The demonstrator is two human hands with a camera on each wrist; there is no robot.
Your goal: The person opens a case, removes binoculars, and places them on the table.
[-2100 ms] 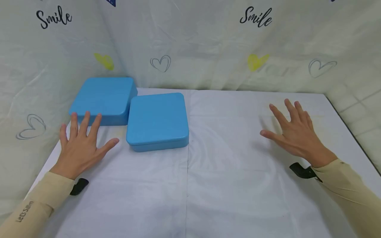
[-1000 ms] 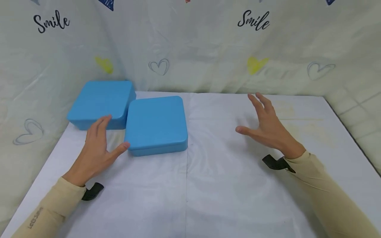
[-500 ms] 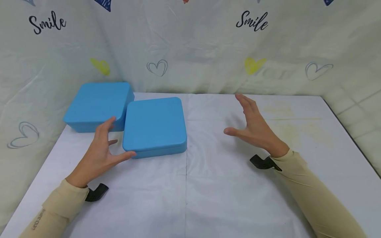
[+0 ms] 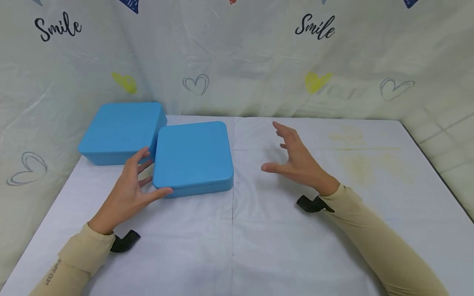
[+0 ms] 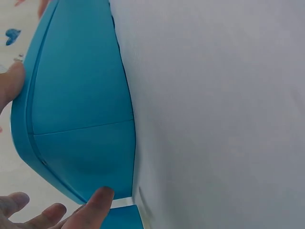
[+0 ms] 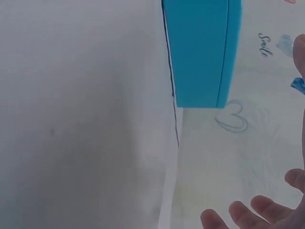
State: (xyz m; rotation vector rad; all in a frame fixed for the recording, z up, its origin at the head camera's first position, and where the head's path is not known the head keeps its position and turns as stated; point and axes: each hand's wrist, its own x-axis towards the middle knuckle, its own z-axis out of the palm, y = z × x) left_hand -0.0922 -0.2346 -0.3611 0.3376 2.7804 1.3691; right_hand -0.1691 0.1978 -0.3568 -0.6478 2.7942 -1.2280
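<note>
Two blue lidded boxes lie on the white-covered table, both with lids on. My left hand is at the nearer box, its thumb right at the front left corner and its spread fingers along the left side. In the left wrist view, fingertips overlap the lower end of this box, and the thumb is at the lid's edge. My right hand hovers right of the same box, apart from it, thumb and fingers spread with nothing between them. The farther box sits close behind to the left.
A white cloth with a centre crease covers the table. Behind and at the sides hangs a pale curtain printed with hearts and "Smile". The table's right edge runs along the curtain. Black wrist straps show at both cuffs.
Both hands have come inward from the table's sides. The left hand has reached the nearer box's left corner, and the right hand has moved left toward that box. Both boxes stay in place.
</note>
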